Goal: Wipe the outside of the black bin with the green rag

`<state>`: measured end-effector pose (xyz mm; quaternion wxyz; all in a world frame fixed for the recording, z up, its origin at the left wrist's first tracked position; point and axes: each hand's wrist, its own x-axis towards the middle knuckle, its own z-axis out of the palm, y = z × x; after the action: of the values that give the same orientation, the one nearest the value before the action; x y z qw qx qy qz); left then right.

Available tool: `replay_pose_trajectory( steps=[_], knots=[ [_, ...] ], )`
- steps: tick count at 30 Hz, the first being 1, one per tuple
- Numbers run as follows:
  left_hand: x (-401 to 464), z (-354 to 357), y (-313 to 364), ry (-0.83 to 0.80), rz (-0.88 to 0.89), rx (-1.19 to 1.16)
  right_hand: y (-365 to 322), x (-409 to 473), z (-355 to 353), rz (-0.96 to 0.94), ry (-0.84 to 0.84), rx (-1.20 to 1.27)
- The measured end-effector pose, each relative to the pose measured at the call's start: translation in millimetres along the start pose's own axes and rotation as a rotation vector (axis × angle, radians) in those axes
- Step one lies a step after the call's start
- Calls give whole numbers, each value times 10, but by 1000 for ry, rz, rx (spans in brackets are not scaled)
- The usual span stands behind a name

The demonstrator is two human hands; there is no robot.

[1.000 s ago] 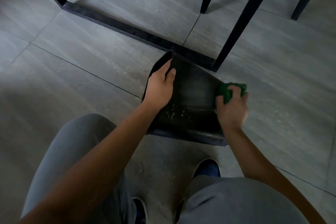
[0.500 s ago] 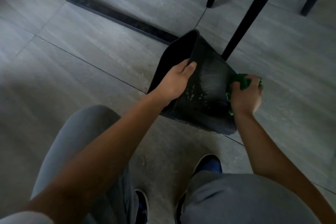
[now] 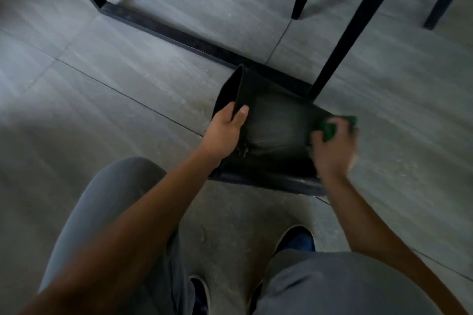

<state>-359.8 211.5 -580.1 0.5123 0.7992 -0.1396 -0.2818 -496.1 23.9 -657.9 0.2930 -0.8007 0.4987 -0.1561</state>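
Two hands on the black bin [image 3: 276,130], which lies tipped on the tiled floor [image 3: 128,84], mouth away from the person. Left hand [image 3: 226,130] pinches the rim, thumb on the outer wall, other fingers tucked inside and hidden; likely steadying the bin so the wall faces up for wiping. Right hand [image 3: 332,146] curls round the bunched green rag [image 3: 330,128] against the bin's right side. That hand is blurred, so its finger spread is unclear. Pale specks sit just below the left thumb.

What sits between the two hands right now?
Only the black bin's dusty outer wall, between left hand and right hand holding the green rag; head view.
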Motion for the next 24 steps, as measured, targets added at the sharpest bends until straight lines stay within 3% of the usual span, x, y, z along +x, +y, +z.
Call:
replay_pose_trajectory(
  steps=[2, 4, 6, 9, 11, 12, 16, 18, 20, 23, 24],
  knots=[
    [-4, 36, -9, 26, 3, 0, -402, -371, 167, -416, -56, 62],
    [-18, 22, -38, 67, 10, 6, -549, -511, 230, -656, -128, 26],
    [-20, -42, -87, 68, -14, -6, -257, -257, 179, -502, -116, -17],
    [-8, -132, -102, 33, -95, -74, 323, 161, -28, 89, -1, -86],
    [24, -116, -77, 28, -115, -98, 292, 50, -34, 151, 2, -155],
    [38, -95, -62, 35, -118, -96, 155, -125, 7, 32, -15, -153],
    [40, 18, -55, 85, -117, -146, -405, -884, 156, -731, -195, 1],
    [5, 80, -102, 73, -146, -215, -326, -761, 125, -876, -201, -16],
    [-27, 70, -200, 91, -189, -255, 25, -485, 52, -603, -111, -40],
    [-79, 76, -233, 113, -207, -291, 688, -64, -154, 108, 52, -75],
    [-75, 83, -220, 122, -201, -272, 777, -48, -201, 252, 62, -65]
  ],
)
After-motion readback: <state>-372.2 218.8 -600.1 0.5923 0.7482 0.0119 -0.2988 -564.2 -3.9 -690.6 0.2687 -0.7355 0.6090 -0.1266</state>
